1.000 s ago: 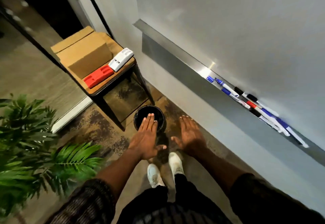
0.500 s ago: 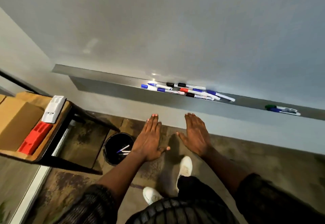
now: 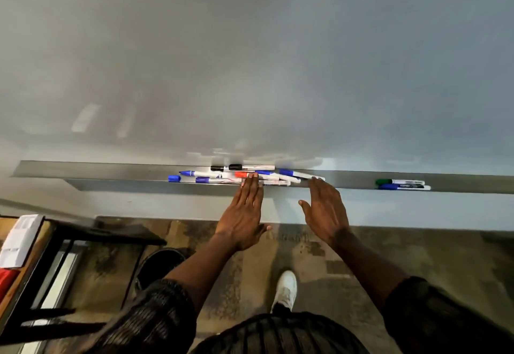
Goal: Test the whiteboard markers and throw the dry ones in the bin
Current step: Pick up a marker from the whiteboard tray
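Note:
A heap of several whiteboard markers point(image 3: 222, 177) with blue, black and red caps lies on the metal tray point(image 3: 111, 171) under the whiteboard point(image 3: 250, 61). A green marker point(image 3: 400, 182) and a blue marker point(image 3: 404, 187) lie apart at the tray's right. My left hand point(image 3: 244, 214) is flat with straight fingers, its tips at the heap's front edge. My right hand point(image 3: 325, 209) is also flat and holds nothing, fingertips just below a blue-capped marker point(image 3: 299, 174). The black bin point(image 3: 158, 266) stands on the floor at lower left, partly behind my left arm.
A dark-framed wooden side table point(image 3: 41, 242) at the left carries a white object point(image 3: 19, 239) and a red object point(image 3: 7, 280). My white shoe point(image 3: 286, 288) is on the patterned floor below the tray.
The view has swung from the bin up to the whiteboard. Both flat hands have risen from over the floor to the tray's front edge at the marker heap.

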